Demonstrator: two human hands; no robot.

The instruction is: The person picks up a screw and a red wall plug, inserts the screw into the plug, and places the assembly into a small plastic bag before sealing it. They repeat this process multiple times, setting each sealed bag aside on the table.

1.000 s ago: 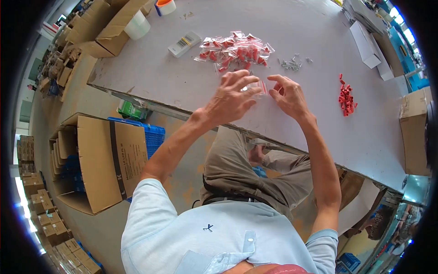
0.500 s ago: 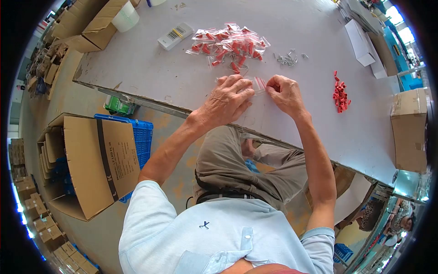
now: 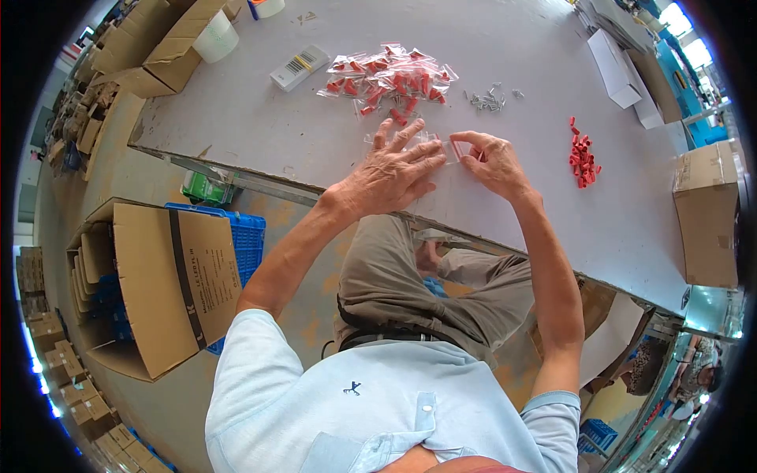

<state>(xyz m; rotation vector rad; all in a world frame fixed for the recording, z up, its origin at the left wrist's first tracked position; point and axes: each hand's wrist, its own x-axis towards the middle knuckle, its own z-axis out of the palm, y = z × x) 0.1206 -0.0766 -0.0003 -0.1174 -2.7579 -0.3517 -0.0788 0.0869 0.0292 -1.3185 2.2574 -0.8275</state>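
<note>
My left hand (image 3: 392,171) lies palm down near the table's front edge, its fingers spread over clear plastic bags. Beside it, my right hand (image 3: 495,163) has thumb and forefinger closed on a small clear zip bag (image 3: 453,150) with a red-striped top. Part of that bag is hidden by the fingers. Just beyond both hands is a pile of clear zip bags (image 3: 386,75) holding red pieces. Small silvery metal screws or pins (image 3: 489,100) lie loose to the right of the pile. Farther right are several loose red tube-like pieces (image 3: 582,162).
A white box with a barcode label (image 3: 300,68) lies left of the pile. Cardboard boxes stand at the table's left corner (image 3: 169,59) and right end (image 3: 706,213). An open carton (image 3: 169,284) and a blue crate (image 3: 250,236) are at floor level on the left.
My left fingers have spread and straightened over the bags. My right hand has stayed close by, its pinch shifting slightly on the zip bag's edge. The whole view has shifted slightly.
</note>
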